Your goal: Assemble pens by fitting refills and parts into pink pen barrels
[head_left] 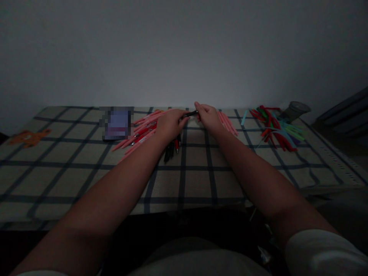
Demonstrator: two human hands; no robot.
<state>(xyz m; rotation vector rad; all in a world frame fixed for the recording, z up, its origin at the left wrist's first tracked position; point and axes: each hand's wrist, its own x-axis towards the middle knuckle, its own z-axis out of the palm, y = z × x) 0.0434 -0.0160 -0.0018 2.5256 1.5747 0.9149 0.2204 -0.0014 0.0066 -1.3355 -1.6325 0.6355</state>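
Note:
A dark pen (190,114) is held between my two hands above the far part of the table. My left hand (171,123) pinches its left end, and my right hand (210,118) has its fingers closed at the other end. Under and beside my left hand lies a spread of pink pens (143,135), with some red ones among them. Several black pens (169,151) lie just below my left wrist, partly hidden by it. Another group of pink pens (228,123) rests beside my right wrist.
A checked cloth (197,184) covers the table, which meets a wall at the back. To the left lie a blurred-out bluish item (118,123) and an orange bear-shaped piece (28,138). Coloured strips (276,132) and a tipped clear cup (296,110) are at the right.

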